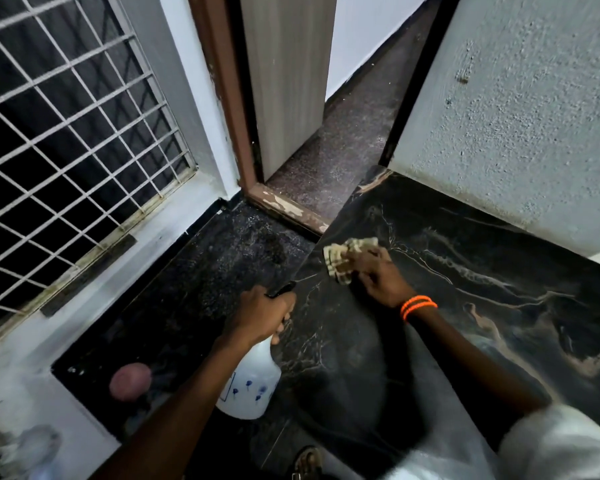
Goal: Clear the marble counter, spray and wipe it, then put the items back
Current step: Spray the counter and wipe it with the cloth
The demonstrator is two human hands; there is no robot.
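Observation:
The black marble counter [465, 271] with pale veins fills the right half of the view. My right hand [378, 275], with orange bands at the wrist, presses a checked beige cloth [347, 256] onto the counter near its left edge. My left hand [260, 315] grips the neck of a white spray bottle [250, 379] with blue flower prints and a black trigger head. The bottle hangs beside the counter's left edge, above the floor.
A dark speckled floor [201, 296] lies left of the counter. A barred window [66, 133] is at the left, an open door [288, 81] ahead, a rough pale wall [516, 116] behind the counter. A pinkish round object [130, 381] sits on the floor. A sandalled foot [307, 464] shows below.

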